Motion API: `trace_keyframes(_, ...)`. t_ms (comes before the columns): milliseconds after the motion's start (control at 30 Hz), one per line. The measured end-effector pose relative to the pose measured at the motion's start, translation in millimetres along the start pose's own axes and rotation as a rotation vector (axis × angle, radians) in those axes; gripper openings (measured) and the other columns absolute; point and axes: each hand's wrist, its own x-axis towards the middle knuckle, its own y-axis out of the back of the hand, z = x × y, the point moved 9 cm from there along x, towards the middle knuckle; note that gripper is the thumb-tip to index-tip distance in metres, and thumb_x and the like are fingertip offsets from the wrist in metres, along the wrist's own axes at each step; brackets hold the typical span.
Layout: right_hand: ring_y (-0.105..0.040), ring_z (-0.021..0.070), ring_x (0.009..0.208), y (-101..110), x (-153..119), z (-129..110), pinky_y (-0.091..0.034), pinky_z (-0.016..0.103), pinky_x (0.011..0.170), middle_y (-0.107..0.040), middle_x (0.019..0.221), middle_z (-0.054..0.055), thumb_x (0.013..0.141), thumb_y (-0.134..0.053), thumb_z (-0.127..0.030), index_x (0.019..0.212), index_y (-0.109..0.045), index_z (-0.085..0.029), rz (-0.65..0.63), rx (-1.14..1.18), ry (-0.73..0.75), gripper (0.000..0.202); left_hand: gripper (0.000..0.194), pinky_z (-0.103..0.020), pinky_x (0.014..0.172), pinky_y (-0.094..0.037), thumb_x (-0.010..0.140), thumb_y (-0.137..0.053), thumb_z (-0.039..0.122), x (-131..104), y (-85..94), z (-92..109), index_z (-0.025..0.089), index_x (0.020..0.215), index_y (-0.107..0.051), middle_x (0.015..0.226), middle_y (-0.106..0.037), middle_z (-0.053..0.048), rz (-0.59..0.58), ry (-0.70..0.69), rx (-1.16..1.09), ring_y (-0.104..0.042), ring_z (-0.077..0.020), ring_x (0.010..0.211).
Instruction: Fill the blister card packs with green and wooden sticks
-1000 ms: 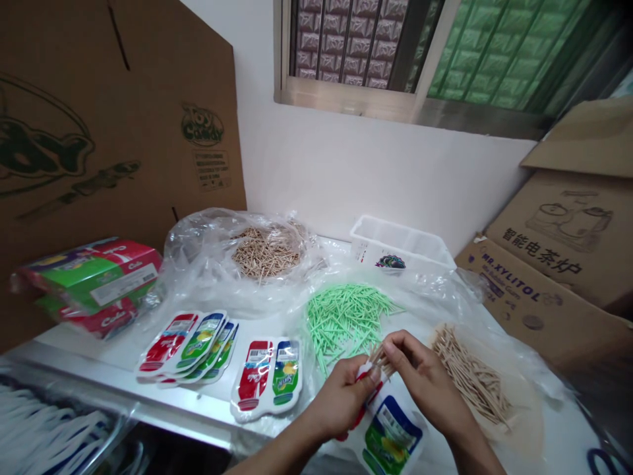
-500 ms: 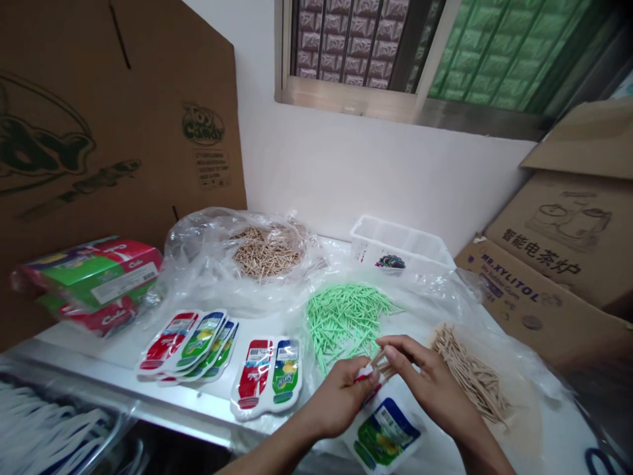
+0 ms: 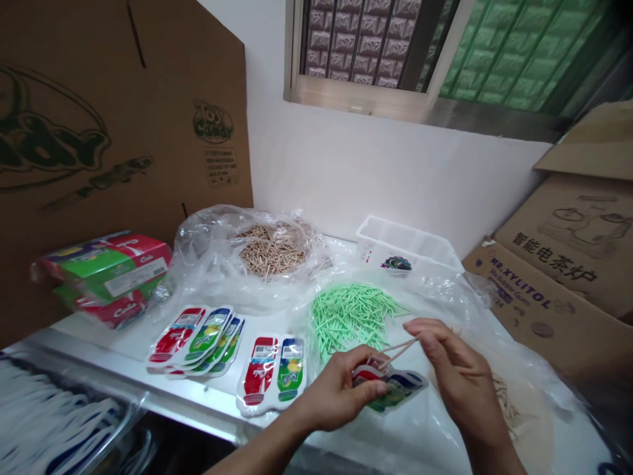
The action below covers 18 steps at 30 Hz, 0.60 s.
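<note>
The front edge of the white tabletop point(image 3: 79, 333) slants from the left down toward the middle, where the left forearm crosses it. A single packet point(image 3: 271, 376) lies close to that edge, with a strip of white surface between it and the packet stack point(image 3: 198, 340) nearer the left corner. The left hand point(image 3: 341, 392) pinches the held packet point(image 3: 403, 389) between thumb and fingers, tilted, over the near part of the tabletop right of the middle. The right hand point(image 3: 457, 369), thumb and forefinger pressed together, pinches the ends of thin sticks point(image 3: 399, 351); their other ends meet the held packet, though whether they sit inside it I cannot tell. Room shows between the two palms.

Toward the back edge, a clear bag point(image 3: 198, 247) lies open around a heap of brown sticks point(image 3: 270, 254). A white basket point(image 3: 420, 247) stands to its right, by the wall. Green sticks point(image 3: 351, 320) are piled on clear plastic behind the left hand; more tan sticks point(image 3: 504, 406) lie partly hidden by the right hand, toward the right edge.

Plastic-wrapped boxes point(image 3: 113, 270) at the left read "Cola". The single packet reads "Cola" and "Sprite". The tall carton point(image 3: 173, 79) says "Toy Candy"; the right-hand carton point(image 3: 534, 297) says "MR.XYLITOL".
</note>
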Motion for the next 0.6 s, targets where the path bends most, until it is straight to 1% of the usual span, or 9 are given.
trace_keyframes(67, -0.056, 0.0233, 0.1, 10.0, -0.5, 5.3, -0.043, 0.036, 0.09, -0.064, 0.098, 0.006, 0.086, -0.051, -0.039, 0.089, -0.062, -0.024, 0.087, 0.061, -0.04, 0.019, 0.026, -0.025, 0.074, -0.042, 0.081, -0.057, 0.032, -0.6, 6.5, 4.3, 0.014, 0.098, -0.063, 0.09, -0.063, -0.006, 0.021, -0.022, 0.015, -0.056, -0.0171, 0.083)
trace_keyframes(133, -0.06, 0.0217, 0.092, 11.1, -0.5, 14.4, -0.045, 0.038, 0.087, -0.063, 0.089, 0.005, 0.087, -0.049, -0.04, 0.09, -0.058, -0.024, 0.113, 0.2, -0.088, 0.019, 0.025, -0.026, 0.078, -0.043, 0.084, -0.054, 0.033, -4.0, 19.2, 9.7, 0.014, 0.094, -0.066, 0.092, -0.064, -0.007, 0.082, -0.046, 0.049, -0.057, -0.018, 0.087)
trace_keyframes(200, -0.062, 0.0181, 0.078, 5.1, -0.3, 23.1, -0.05, 0.036, 0.077, -0.058, 0.078, 0.001, 0.088, -0.049, -0.04, 0.09, -0.055, -0.025, 0.1, 0.355, -0.118, 0.017, 0.029, -0.026, 0.073, -0.045, 0.085, -0.051, 0.036, -11.6, 41.7, 11.0, 0.013, 0.094, -0.067, 0.089, -0.065, -0.008, 0.185, -0.006, 0.063, -0.059, -0.0174, 0.082)
trace_keyframes(233, -0.06, 0.0156, 0.068, 0.6, -0.2, 26.4, -0.051, 0.033, 0.069, -0.055, 0.073, -0.001, 0.088, -0.049, -0.04, 0.09, -0.054, -0.025, 0.084, 0.412, -0.124, 0.016, 0.032, -0.025, 0.07, -0.045, 0.085, -0.05, 0.037, -17.7, 57.4, 11.0, 0.013, 0.097, -0.066, 0.088, -0.066, -0.008, 0.252, 0.028, 0.073, -0.06, -0.0172, 0.079)
trace_keyframes(300, -0.051, 0.0099, 0.051, -7.3, -0.5, 31.5, -0.046, 0.025, 0.05, -0.048, 0.067, -0.004, 0.087, -0.051, -0.039, 0.09, -0.053, -0.025, 0.072, 0.461, -0.123, 0.015, 0.034, -0.026, 0.069, -0.047, 0.085, -0.05, 0.039, -35.3, 98.1, 14.8, 0.013, 0.103, -0.065, 0.092, -0.068, -0.008, 0.415, 0.08, 0.149, -0.061, -0.0183, 0.08)
trace_keyframes(333, -0.046, 0.0078, 0.046, -10.8, -1.0, 34.3, -0.041, 0.021, 0.043, -0.046, 0.065, -0.004, 0.086, -0.052, -0.039, 0.09, -0.053, -0.024, 0.072, 0.458, -0.128, 0.015, 0.034, -0.027, 0.076, -0.047, 0.083, -0.052, 0.038, -47.1, 122.6, 21.2, 0.014, 0.102, -0.065, 0.101, -0.067, -0.008, 0.514, 0.069, 0.232, -0.061, -0.0199, 0.088)
trace_keyframes(433, -0.041, 0.0056, 0.044, -20.4, -2.7, 44.3, -0.033, 0.018, 0.039, -0.046, 0.064, -0.004, 0.086, -0.053, -0.039, 0.09, -0.055, -0.022, 0.071, 0.398, -0.176, 0.018, 0.042, -0.031, 0.087, -0.044, 0.081, -0.054, 0.04, -87.7, 197.5, 35.0, 0.015, 0.114, -0.061, 0.113, -0.065, -0.008, 0.758, 0.093, 0.516, -0.059, -0.0236, 0.101)
trace_keyframes(500, -0.042, 0.0058, 0.046, -28.0, -2.8, 50.5, -0.033, 0.017, 0.04, -0.045, 0.063, -0.004, 0.087, -0.052, -0.04, 0.089, -0.055, -0.021, 0.045, 0.375, -0.209, 0.02, 0.051, -0.033, 0.089, -0.043, 0.08, -0.053, 0.041, -111.2, 242.5, 33.4, 0.013, 0.123, -0.053, 0.12, -0.061, -0.01, 0.834, 0.166, 0.702, -0.057, -0.0252, 0.105)
trace_keyframes(600, -0.041, 0.0059, 0.046, -38.3, -1.4, 55.2, -0.032, 0.017, 0.039, -0.044, 0.063, -0.004, 0.086, -0.051, -0.042, 0.09, -0.054, -0.021, 0.009, 0.362, -0.228, 0.021, 0.051, -0.031, 0.087, -0.045, 0.083, -0.046, 0.037, -129.6, 294.4, 11.3, 0.012, 0.127, -0.048, 0.119, -0.061, -0.01, 0.771, 0.35, 0.955, -0.059, -0.023, 0.102)
